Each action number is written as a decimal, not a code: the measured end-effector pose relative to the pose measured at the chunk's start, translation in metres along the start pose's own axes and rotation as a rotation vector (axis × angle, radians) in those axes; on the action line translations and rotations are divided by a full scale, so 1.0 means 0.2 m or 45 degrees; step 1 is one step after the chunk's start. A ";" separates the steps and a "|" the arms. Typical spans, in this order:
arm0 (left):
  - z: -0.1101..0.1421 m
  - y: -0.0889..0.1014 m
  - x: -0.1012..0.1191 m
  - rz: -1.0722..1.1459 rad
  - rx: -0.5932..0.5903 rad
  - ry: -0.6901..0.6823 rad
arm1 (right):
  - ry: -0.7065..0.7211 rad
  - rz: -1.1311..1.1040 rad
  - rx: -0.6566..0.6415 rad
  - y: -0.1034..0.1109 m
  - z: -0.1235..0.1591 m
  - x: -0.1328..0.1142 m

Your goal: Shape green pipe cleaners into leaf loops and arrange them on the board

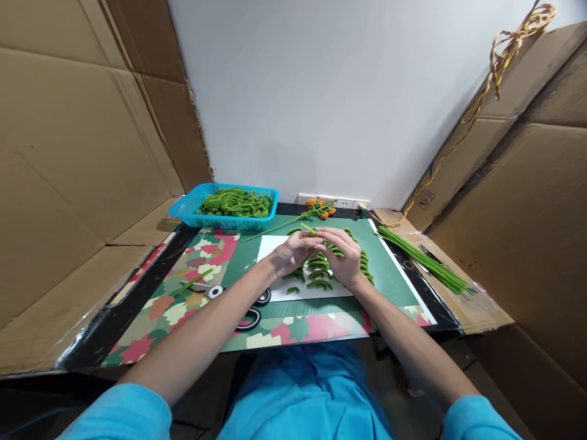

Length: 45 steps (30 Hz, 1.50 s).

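Note:
My left hand point(293, 252) and my right hand point(343, 255) meet over the middle of the table, fingers closed in a pinch. Between them is a short green pipe cleaner point(308, 229), one end poking up past the fingertips; the rest is mostly covered. Beneath lies a white sheet point(277, 293) with rows of bent green pipe cleaner pieces point(320, 283), partly hidden by my hands. Scissors point(220, 292) with black and white handles rest left of the sheet, partly under my left forearm. A straight green pipe cleaner piece point(195, 281) lies by their blades.
A blue basket point(183, 211) of curled green pipe cleaners stands at the back left. Behind the sheet lies an orange-and-green flower stem point(316, 211). A bundle of long green stems point(424, 260) lies right. Cardboard walls point(518, 183) flank the table; a yellow cord point(474, 113) hangs right.

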<state>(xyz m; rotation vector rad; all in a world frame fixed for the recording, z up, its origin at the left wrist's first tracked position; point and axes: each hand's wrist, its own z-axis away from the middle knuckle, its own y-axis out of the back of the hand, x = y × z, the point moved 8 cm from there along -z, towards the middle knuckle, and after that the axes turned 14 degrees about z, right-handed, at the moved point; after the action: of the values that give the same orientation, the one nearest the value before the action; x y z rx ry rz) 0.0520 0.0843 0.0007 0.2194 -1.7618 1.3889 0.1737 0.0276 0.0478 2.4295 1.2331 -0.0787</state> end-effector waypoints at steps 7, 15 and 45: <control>0.01 0.01 -0.02 -0.033 0.005 0.074 | 0.105 0.115 -0.045 0.00 0.01 -0.03; 0.01 -0.01 -0.03 -0.030 -0.025 0.097 | 0.065 0.127 0.042 0.05 0.01 0.01; -0.02 0.05 0.04 -0.042 0.160 -0.113 | -0.174 0.017 0.272 0.12 0.01 0.13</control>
<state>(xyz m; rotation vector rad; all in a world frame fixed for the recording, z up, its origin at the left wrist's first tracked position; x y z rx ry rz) 0.0436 0.0949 -0.0007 0.3812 -1.7362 1.4872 0.2076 0.0335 0.0475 2.5627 1.2016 -0.3843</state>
